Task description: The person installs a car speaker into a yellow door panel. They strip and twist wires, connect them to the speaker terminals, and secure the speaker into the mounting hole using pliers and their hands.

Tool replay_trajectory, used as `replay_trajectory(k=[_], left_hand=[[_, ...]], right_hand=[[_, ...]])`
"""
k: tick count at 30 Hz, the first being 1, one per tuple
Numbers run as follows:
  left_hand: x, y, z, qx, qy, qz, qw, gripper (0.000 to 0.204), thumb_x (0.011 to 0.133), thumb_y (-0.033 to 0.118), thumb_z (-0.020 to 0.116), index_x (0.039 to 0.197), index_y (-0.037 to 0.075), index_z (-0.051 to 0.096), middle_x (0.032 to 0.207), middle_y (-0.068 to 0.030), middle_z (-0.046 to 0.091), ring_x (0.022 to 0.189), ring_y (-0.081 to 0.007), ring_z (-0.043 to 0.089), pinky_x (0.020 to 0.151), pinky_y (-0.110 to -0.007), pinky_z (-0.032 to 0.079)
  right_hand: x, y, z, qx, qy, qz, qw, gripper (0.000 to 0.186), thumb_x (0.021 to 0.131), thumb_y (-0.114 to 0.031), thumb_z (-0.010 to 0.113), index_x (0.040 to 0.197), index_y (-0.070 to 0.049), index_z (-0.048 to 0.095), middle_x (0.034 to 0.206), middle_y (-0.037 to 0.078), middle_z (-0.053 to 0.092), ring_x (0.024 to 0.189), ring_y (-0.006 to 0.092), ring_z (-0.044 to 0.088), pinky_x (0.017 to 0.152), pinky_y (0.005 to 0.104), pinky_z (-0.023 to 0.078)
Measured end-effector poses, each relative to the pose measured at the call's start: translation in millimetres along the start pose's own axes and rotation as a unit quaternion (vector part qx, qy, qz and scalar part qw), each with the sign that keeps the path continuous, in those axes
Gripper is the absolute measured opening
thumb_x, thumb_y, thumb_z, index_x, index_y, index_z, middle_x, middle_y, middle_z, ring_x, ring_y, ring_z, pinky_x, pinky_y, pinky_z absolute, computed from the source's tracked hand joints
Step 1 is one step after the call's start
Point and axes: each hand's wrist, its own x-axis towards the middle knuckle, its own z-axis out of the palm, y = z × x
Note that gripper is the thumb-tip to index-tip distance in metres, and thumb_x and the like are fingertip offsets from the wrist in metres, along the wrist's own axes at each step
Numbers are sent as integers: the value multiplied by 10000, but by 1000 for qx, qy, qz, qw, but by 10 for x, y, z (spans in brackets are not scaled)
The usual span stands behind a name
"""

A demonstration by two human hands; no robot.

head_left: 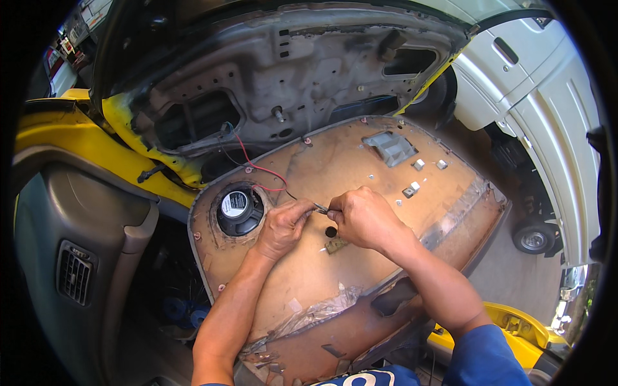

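Both grips pinch tight on one thin wire end (320, 208) in the middle of the frame, left hand (281, 226) and right hand (365, 217) almost touching; the wire looks light, bendy and easy to snap, so hold it near the tip; it lies over a brown door panel (360, 167); a round speaker (238, 209) sits just left; red and black wires (257, 168) trail up.

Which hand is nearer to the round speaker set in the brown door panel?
Left. The left hand sits just right of the speaker, nearly beside its rim. The right hand is farther right, across the panel, fingertips meeting the left hand's at the wire ends.
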Motion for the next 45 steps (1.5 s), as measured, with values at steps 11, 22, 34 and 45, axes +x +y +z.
replay_trajectory(k=[11,22,34,45], left_hand=[[-6,36,-7,12,54,-12,998,153,928,-49,709,1067,-16,763,980,-169,791,899,-288,792,793,-350,611],[39,-55,-27,-135,51,-119,982,161,1031,12,681,1164,-19,765,1093,-91,813,1017,-161,759,930,-297,585],[52,15,-52,-127,55,-111,984,145,1005,-5,699,1127,-9,779,1058,-85,815,988,-153,760,895,-293,584],[-18,37,28,35,32,25,999,247,871,-87,720,1100,3,743,1022,-178,780,939,-345,774,826,-402,613]], right_hand=[[115,269,92,474,-124,232,840,270,1016,-212,712,1075,33,809,748,66,686,572,179,548,508,356,439],[3,-89,-165,93,15,16,995,261,995,-208,685,1105,-5,806,912,233,775,875,390,757,833,466,576],[69,-107,-143,100,8,7,995,247,996,-210,682,1080,-17,812,846,215,764,828,380,752,810,470,571],[159,81,-70,90,-52,46,994,240,957,-206,708,1046,-14,821,994,253,781,937,414,762,869,483,581]])
